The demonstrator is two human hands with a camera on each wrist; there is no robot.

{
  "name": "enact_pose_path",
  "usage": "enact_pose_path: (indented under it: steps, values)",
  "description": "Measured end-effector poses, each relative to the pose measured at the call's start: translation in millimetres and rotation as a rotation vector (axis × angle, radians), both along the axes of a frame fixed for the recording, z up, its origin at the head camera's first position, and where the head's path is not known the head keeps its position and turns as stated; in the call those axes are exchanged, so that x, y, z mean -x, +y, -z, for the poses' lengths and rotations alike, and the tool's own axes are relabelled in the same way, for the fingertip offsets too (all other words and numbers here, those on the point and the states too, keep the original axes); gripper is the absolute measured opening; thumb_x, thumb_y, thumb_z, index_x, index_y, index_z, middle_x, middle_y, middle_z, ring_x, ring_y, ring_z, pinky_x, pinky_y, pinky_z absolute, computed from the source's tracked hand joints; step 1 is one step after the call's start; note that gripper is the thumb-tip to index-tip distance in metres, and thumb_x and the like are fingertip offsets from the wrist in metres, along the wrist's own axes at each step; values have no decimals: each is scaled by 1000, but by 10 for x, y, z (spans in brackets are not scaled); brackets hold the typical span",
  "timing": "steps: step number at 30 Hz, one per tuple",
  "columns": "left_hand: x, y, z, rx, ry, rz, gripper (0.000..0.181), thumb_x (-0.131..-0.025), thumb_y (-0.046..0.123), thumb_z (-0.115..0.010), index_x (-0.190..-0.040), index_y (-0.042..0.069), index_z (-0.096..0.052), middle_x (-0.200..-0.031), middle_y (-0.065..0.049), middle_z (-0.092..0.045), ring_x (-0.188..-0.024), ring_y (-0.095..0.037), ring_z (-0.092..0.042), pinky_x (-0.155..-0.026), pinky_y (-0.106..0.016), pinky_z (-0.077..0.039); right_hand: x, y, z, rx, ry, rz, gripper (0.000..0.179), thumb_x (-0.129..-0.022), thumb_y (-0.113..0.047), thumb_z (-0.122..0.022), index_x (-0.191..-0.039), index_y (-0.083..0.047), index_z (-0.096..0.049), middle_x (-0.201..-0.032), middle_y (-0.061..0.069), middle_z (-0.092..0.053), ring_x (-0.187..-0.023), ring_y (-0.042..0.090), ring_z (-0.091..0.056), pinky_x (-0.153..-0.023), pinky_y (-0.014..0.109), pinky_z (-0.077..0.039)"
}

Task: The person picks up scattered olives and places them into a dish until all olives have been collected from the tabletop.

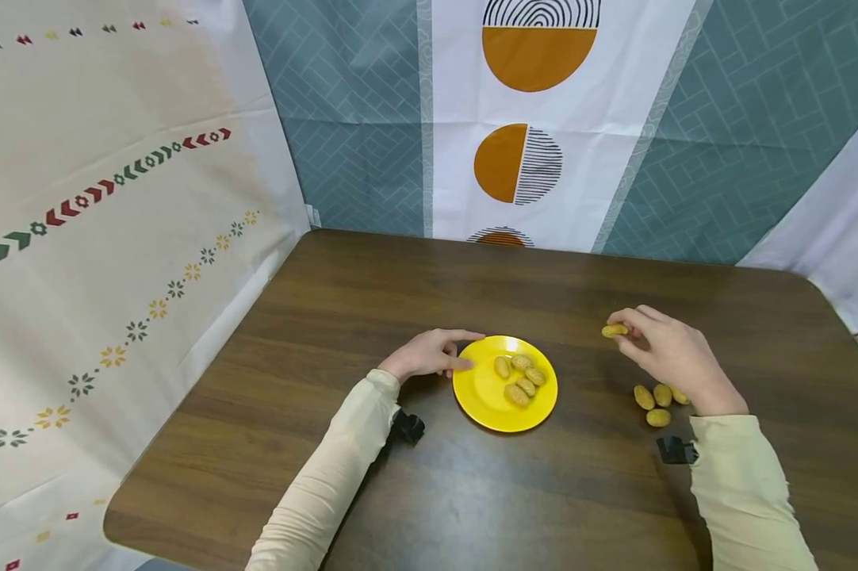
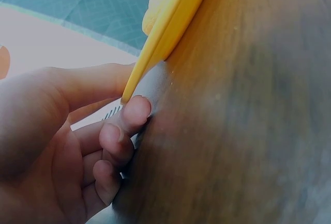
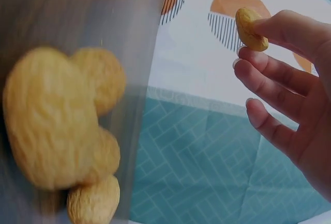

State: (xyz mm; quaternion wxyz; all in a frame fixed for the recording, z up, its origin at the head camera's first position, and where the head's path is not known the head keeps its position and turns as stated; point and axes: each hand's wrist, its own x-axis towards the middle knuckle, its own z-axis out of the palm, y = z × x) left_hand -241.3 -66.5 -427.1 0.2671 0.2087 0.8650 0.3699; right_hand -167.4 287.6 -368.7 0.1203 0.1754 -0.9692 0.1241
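Note:
A round yellow plate [image 1: 480, 400] lies on the brown table, bearing several small, wrinkled, yellow potatoes [image 1: 517, 396]. My left hand [image 1: 427, 354] holds the plate's left rim, thumb over its top face; in the left wrist view the rim [image 2: 150, 53] passes between thumb and fingers. Raised to the right of the plate, my right hand [image 1: 668, 349] pinches one small potato [image 1: 613, 330] between thumb and fingertips. The right wrist view shows that potato [image 3: 249, 29] with the other fingers loosely bent. Beneath this hand more potatoes [image 1: 643, 397] lie in a cluster, partly hidden by the wrist.
The wooden table [image 1: 372, 293] ends at a patterned curtain [image 1: 361, 143] behind and a white embroidered cloth [image 1: 115, 262] to the left. Black camera mounts [image 1: 677, 450] sit on both wrists, low over the tabletop.

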Motion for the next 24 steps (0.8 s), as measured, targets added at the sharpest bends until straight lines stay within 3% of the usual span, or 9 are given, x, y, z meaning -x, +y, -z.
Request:
enact_pose_path:
  steps: [7, 24]
  values:
    - [5, 3, 0, 1, -5, 1, 54, -90, 29, -69, -140, 34, -50, -68, -3, -55, -59, -16, -52, -57, -24, -45, 1, -135, 22, 18, 11, -43, 24, -86, -10, -70, -108, -15, -63, -91, 1, -64, -76, 19, -61, -55, 26, -43]
    - [2, 17, -14, 1, 7, 4, 54, -90, 28, -69, -141, 33, -50, -67, -4, -56, -59, -16, -52, -57, -24, -46, -31, -365, -23, 77, 74, -91, 25, -85, -8, -71, -108, -13, -65, -93, 2, -68, -77, 19, -62, -62, 34, -51]
